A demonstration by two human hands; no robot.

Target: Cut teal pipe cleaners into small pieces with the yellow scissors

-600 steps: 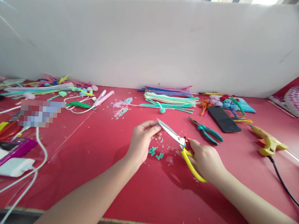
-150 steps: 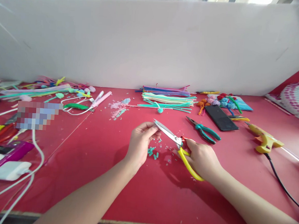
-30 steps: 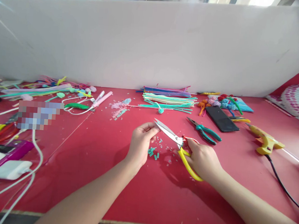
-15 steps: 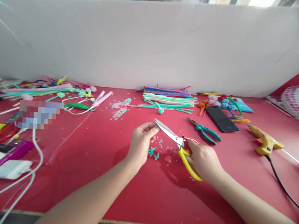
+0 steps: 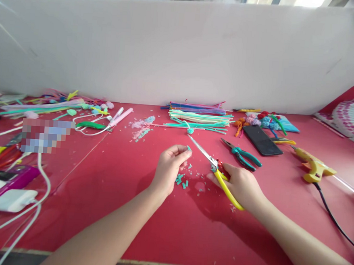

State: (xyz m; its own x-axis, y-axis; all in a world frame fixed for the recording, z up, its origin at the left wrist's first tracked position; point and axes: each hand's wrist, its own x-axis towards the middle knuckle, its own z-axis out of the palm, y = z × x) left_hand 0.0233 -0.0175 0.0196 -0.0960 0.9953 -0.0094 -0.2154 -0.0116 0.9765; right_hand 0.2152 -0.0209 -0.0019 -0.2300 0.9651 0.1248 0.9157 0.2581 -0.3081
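Note:
My left hand (image 5: 170, 168) pinches a small teal pipe cleaner piece (image 5: 189, 148); only its tip shows above the fingers. In my right hand (image 5: 241, 185) is a pair of scissors (image 5: 204, 151) with yellow handles, blades together and pointing up and left. The blade tips are just beyond the left fingertips, apart from the teal piece. Several short teal cuttings (image 5: 179, 179) and tiny bits of fluff lie on the red table (image 5: 114, 209) below my hands. A teal pompom-like ball (image 5: 190, 130) with a pale stem rests behind the blades.
Bundles of pipe cleaners (image 5: 200, 118) lie by the white partition (image 5: 182, 52). To the right are teal-handled pliers (image 5: 242, 156), a black phone (image 5: 263, 140) and a yellow glue gun (image 5: 316, 164) with its cord. White cables (image 5: 45, 175) and a pink hair straightener (image 5: 120, 117) are at left.
The scissors have swung away from the left fingertips and their blades have turned edge-on. The teal piece now shows above my left fingers, which have barely moved.

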